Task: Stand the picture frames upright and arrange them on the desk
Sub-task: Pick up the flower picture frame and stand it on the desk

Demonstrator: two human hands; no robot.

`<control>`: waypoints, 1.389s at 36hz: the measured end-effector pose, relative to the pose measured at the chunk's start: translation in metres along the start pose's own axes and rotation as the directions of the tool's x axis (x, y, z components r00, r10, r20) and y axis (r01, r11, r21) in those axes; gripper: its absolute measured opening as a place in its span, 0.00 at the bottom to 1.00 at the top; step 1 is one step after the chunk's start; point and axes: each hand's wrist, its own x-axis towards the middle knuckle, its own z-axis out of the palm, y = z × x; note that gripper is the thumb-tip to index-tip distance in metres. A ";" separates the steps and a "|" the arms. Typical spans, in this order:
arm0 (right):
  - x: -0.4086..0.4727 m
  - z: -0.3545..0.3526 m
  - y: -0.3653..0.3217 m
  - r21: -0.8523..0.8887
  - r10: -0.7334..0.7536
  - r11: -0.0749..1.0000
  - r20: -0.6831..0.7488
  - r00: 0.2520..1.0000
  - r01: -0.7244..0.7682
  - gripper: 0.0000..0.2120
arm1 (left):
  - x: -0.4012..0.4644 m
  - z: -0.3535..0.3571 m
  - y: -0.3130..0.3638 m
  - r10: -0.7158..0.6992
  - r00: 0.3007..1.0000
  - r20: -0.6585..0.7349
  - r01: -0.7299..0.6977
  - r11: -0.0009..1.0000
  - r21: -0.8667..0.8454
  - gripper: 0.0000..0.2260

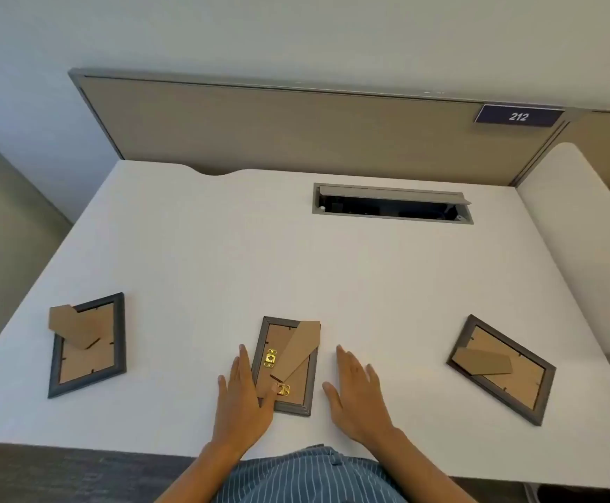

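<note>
Flat, spread left hand [242, 397] on face-down middle frame [286, 364]; long axis front-to-back; right hand [357, 395] flat, empty.

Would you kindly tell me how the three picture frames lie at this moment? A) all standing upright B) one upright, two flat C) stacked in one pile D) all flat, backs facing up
D: the left frame, middle frame and right frame each lie flat on the desk, showing cardboard backs and easel stands.

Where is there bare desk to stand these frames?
Bare room: the wide strip between the three frames and the cable hatch, plus the back left corner. Crowded: the front, where the left frame, middle frame, right frame and both hands lie.
</note>
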 end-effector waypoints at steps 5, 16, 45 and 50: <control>-0.007 0.001 -0.024 0.029 -0.052 0.998 0.071 0.996 0.050 0.40 | -0.015 0.004 0.000 -0.066 0.997 0.035 0.069 0.994 -0.080 0.42; -0.018 -0.011 -0.069 0.548 -0.004 0.834 0.132 0.991 -0.070 0.28 | -0.024 -0.011 0.022 -0.120 0.991 0.064 0.135 0.910 -0.391 0.38; -0.011 -0.074 -0.061 0.478 0.125 0.878 -0.241 0.962 0.006 0.14 | -0.009 -0.097 0.061 0.146 0.962 -0.231 -0.228 0.896 -0.380 0.09; -0.019 -0.096 -0.075 0.735 0.213 0.673 -0.081 0.974 -0.086 0.24 | -0.009 -0.115 0.084 -0.021 0.996 -0.092 -0.034 0.825 -0.564 0.19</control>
